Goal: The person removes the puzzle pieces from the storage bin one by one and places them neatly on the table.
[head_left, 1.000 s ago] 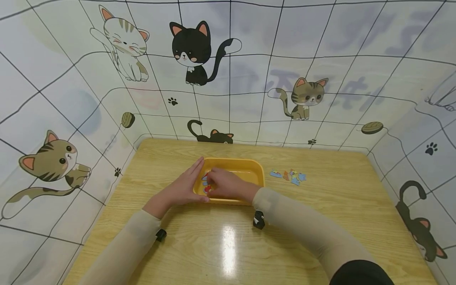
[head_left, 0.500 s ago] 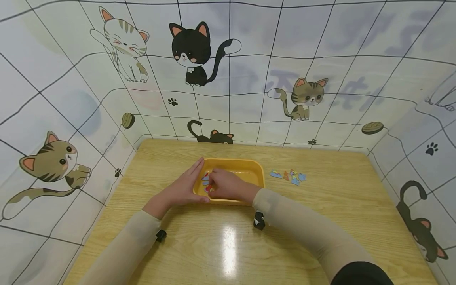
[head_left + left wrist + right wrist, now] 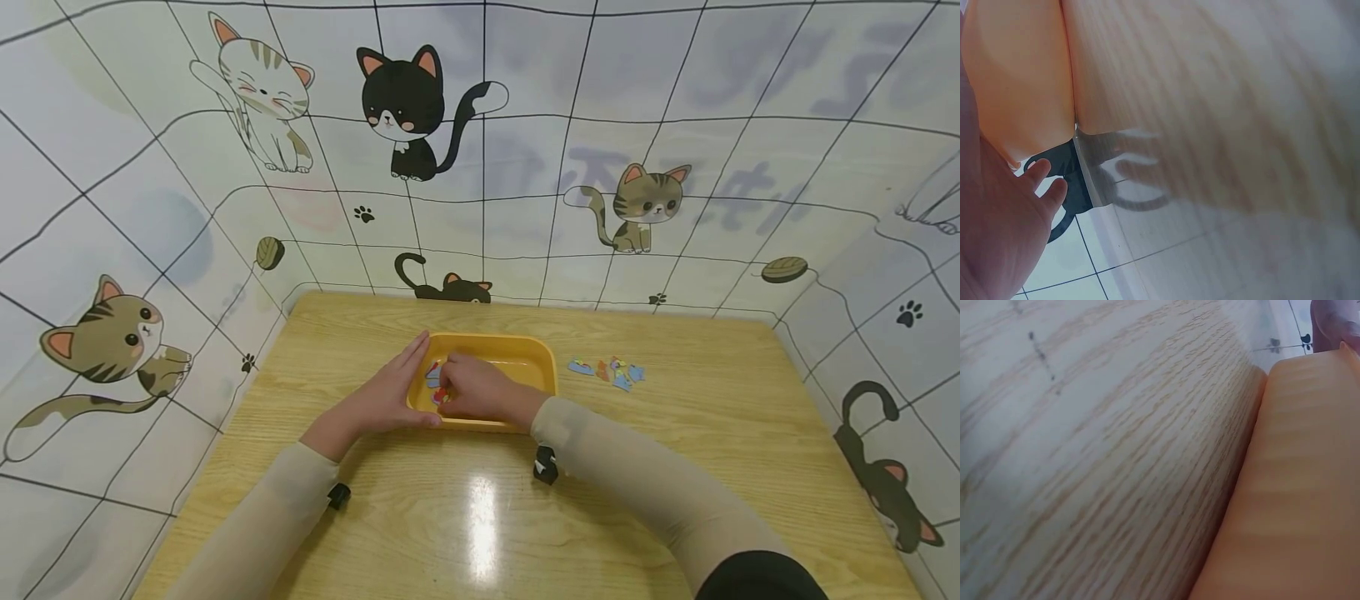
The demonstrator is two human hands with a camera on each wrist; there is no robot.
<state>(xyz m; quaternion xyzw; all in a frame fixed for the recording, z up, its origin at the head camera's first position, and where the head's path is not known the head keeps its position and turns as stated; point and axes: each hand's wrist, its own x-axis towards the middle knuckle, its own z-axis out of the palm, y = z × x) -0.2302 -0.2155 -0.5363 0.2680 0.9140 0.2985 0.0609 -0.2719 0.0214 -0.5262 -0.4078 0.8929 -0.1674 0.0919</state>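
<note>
A person's left hand (image 3: 378, 396) spans the left end of a yellow tray (image 3: 487, 337), its fingers extended toward the far corner and its thumb lying along the near rim. The right hand (image 3: 480, 387) is inside the tray, its fingers bent downward beside a red piece (image 3: 439, 398); whether they grasp anything cannot be told, since the fingertips are hidden. Small blue-grey pieces (image 3: 432, 377) lie in the tray's left part, between the two hands. The tray sits on a wood-grained table (image 3: 405, 517), and to its right, just beside it, a loose cluster of blue, orange and yellow pieces (image 3: 622, 382) lies flat. Behind the table stands a white wall (image 3: 525, 233) printed with dark grid lines and cartoon cats.
</note>
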